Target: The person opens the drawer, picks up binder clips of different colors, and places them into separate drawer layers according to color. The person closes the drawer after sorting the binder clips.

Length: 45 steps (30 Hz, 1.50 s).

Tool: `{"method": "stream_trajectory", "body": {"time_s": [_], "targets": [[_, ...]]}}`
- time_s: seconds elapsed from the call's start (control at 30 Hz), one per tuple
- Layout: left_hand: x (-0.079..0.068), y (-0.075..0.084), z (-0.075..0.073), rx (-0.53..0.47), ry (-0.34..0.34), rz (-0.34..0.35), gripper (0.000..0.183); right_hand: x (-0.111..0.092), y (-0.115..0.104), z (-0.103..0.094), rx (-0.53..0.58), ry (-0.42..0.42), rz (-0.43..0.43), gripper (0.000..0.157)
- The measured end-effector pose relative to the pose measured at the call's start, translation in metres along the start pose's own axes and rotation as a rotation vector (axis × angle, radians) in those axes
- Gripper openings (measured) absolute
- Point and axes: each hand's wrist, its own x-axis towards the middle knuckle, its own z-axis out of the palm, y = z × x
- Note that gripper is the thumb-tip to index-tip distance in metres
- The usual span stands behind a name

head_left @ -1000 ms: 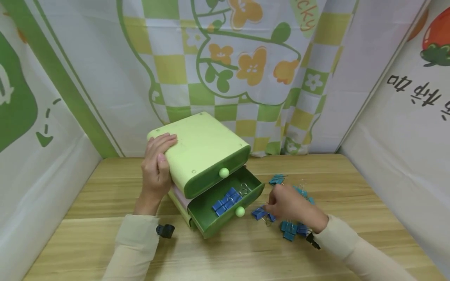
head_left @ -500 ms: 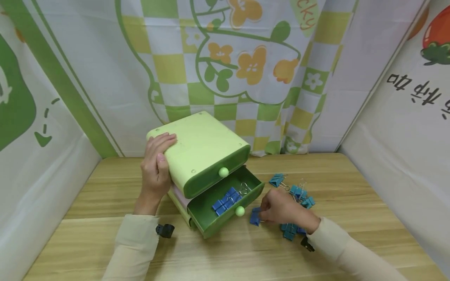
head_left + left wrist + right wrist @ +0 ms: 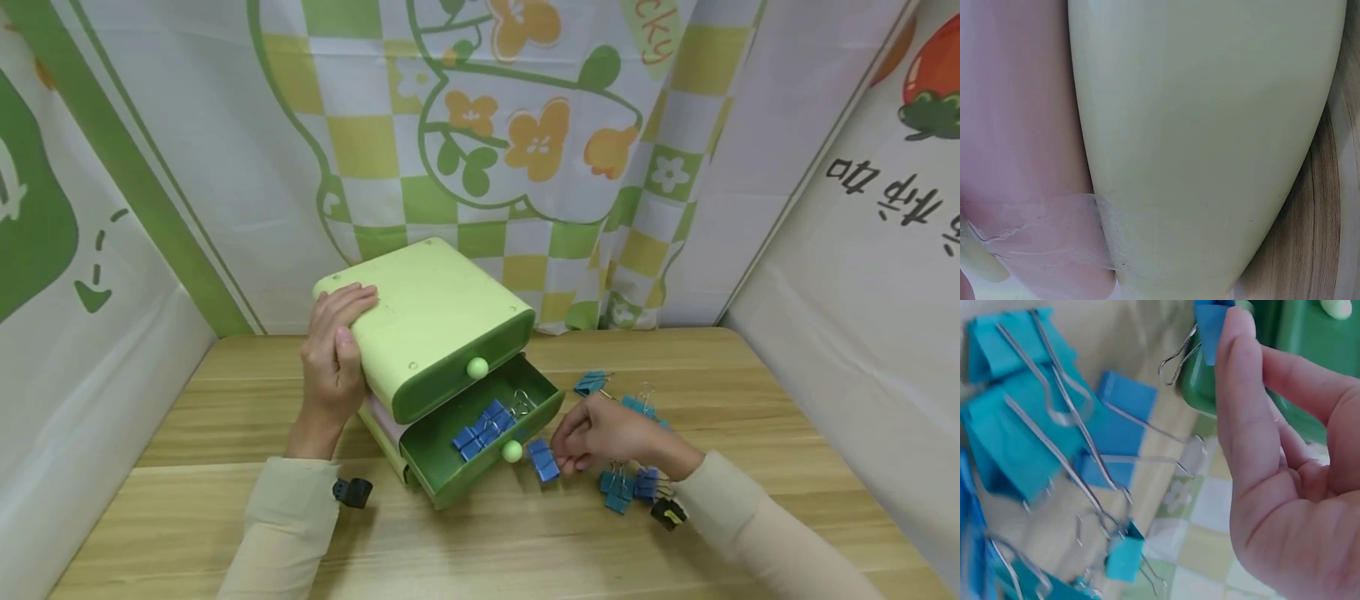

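In the head view a light green drawer box (image 3: 427,308) stands askew, its middle drawer (image 3: 435,483) pulled out with several blue binder clips (image 3: 483,429) inside. My left hand (image 3: 333,367) rests on the box's left edge, fingers over the top and thumb against the side. Between thumb and fingertips my right hand (image 3: 618,433) pinches a blue binder clip (image 3: 543,461), just right of the drawer's round knob (image 3: 512,452). That clip (image 3: 1212,328) is partly cut off at the top of the right wrist view. The left wrist view shows the pink tier (image 3: 1022,125) and a pale green tier (image 3: 1210,137).
Right of the box, loose teal binder clips (image 3: 617,490) and a blue one (image 3: 647,485) lie on the wooden table (image 3: 487,550). Another teal clip (image 3: 591,382) lies farther back. A patterned curtain (image 3: 480,167) hangs behind the table.
My right hand has taken hold of a blue binder clip from the table and brought it slightly left, close to the drawer front. The left hand and the box have stayed put.
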Motion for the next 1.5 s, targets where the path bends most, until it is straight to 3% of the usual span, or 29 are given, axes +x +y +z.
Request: {"method": "stream_trajectory", "body": {"time_s": [0.23, 0.5, 0.8, 0.97, 1.2, 1.5], "targets": [[0.001, 0.001, 0.0, -0.004, 0.005, 0.003, 0.046, -0.011, -0.013, -0.029, 0.002, 0.028, 0.005, 0.022], [0.001, 0.001, 0.0, -0.006, 0.004, 0.006, 0.046, -0.02, -0.024, -0.053, -0.048, 0.145, 0.031, 0.024], [0.0, -0.001, 0.0, -0.003, 0.005, 0.009, 0.046, -0.018, -0.051, -0.069, -0.173, 0.295, -0.071, 0.023], [0.0, 0.0, 0.0, -0.001, 0.004, 0.008, 0.046, -0.012, -0.07, -0.067, -0.287, 0.348, -0.136, 0.018], [0.002, 0.0, 0.0, -0.002, 0.007, 0.011, 0.046, 0.003, -0.09, -0.049, -0.426, 0.344, -0.223, 0.013], [0.001, 0.0, -0.001, -0.004, 0.001, 0.009, 0.046, 0.021, -0.096, -0.023, -0.528, 0.339, -0.295, 0.009]]}}
